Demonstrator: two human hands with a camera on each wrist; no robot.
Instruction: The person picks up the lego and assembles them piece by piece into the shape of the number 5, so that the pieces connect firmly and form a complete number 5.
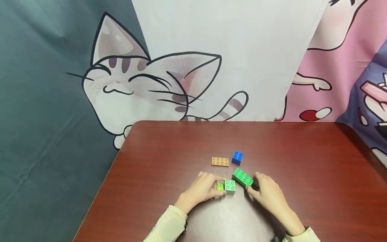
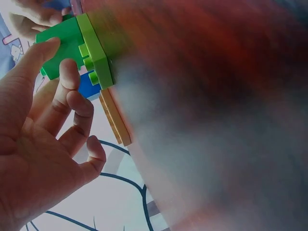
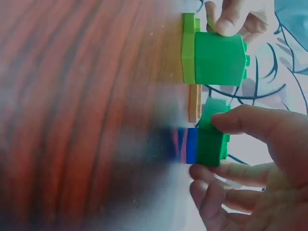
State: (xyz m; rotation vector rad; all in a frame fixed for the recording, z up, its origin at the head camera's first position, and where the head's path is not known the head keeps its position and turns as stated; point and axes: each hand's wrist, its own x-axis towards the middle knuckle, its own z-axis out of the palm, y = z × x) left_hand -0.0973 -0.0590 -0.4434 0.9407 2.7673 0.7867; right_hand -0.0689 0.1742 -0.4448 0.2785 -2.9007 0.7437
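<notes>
My left hand (image 1: 203, 188) pinches a square green brick (image 1: 229, 186) between thumb and forefinger. That brick sits on one end of a flat lime-green plate (image 2: 98, 53), whose studs show beside it on the left. To the right, my right hand (image 1: 269, 193) grips a longer bright-green brick (image 1: 243, 177) by its near right end, thumb on one side and fingers on the other. In the right wrist view this brick (image 3: 211, 144) stands off the tabletop, with the blue brick (image 3: 191, 149) showing beneath it. The two green bricks are close together but apart in the head view.
A flat tan plate (image 1: 220, 161) with studs lies beyond my left hand, beside the small blue brick (image 1: 237, 157). The reddish-brown table (image 1: 151, 168) stretches around them. Behind its far edge hangs a cloth backdrop (image 1: 257, 40) with a cartoon cat.
</notes>
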